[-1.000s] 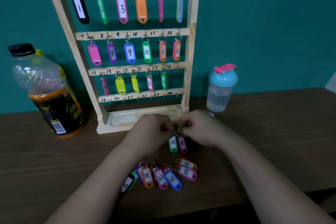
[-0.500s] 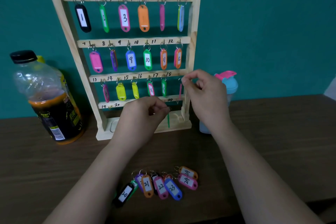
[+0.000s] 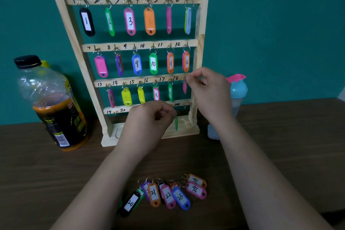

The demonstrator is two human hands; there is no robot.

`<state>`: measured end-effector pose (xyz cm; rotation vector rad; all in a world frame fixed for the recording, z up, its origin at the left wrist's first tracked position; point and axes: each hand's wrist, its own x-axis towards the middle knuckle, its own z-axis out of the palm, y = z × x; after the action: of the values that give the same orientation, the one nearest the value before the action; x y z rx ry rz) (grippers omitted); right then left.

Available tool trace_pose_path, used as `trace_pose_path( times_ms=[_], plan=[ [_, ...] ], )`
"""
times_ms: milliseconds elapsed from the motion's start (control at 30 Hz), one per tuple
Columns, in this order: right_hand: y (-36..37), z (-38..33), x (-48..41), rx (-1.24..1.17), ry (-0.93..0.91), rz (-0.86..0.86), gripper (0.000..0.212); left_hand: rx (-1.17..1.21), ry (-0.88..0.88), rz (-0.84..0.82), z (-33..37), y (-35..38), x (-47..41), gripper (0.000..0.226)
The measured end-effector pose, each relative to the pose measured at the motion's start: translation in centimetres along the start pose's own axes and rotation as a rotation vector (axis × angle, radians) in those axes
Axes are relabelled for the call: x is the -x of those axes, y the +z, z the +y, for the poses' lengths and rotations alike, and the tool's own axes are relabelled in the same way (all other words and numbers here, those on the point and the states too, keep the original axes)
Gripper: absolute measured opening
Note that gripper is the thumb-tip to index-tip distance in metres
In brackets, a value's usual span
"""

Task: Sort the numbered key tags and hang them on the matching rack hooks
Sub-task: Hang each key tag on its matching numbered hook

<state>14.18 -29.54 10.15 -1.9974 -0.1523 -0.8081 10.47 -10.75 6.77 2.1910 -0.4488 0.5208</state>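
Wooden table [image 3: 46,173], rack [image 3: 201,24], teal wall [image 3: 280,24].

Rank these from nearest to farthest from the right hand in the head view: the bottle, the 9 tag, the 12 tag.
1. 12 tag, just above the fingertips of the right hand.
2. 9 tag, same row, further left.
3. bottle, far left.

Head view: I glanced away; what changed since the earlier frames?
Both hands lifted from the table to the rack, separating two tags: the right hand pinches the pink tag at hook 18, the left hand holds the green tag by the bottom rail. Loose tags, bottle and shaker stayed put.
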Motion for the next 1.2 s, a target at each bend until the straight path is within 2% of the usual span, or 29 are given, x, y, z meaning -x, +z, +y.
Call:
trace_pose_path(
  times_ms=[400,600,700,767,833,1033,1200],
  plan=[
    [0.2,0.8,-0.1,-0.004,0.036,-0.015,0.011,0.084,-0.034,0.015,0.6,-0.1,-0.3,0.006],
    [0.0,0.2,1.1,-0.024,-0.004,0.057,0.003,0.112,-0.027,0.037,0.7,-0.6,-0.4,0.007],
    [-0.3,-1.2,1.9,-0.073,-0.090,-0.128,0.003,0.148,-0.036,0.074,0.6,-1.0,-0.6,0.007],
    [-0.4,-1.9,2.4,-0.132,-0.086,-0.293,0.006,0.164,-0.048,0.105,0.5,-1.3,-0.7,0.006],
    [-0.5,-2.2,2.7,-0.154,-0.080,-0.369,0.008,0.161,-0.054,0.137,0.4,-1.7,-0.8,0.007],
    [-0.2,-1.8,3.0,-0.099,-0.108,-0.413,0.006,0.168,-0.074,0.183,0.2,-2.3,-0.5,0.007],
    [-0.1,-1.8,2.9,-0.154,-0.044,-0.438,0.006,0.188,-0.090,0.148,0.0,-2.4,-0.4,0.008]
  ],
)
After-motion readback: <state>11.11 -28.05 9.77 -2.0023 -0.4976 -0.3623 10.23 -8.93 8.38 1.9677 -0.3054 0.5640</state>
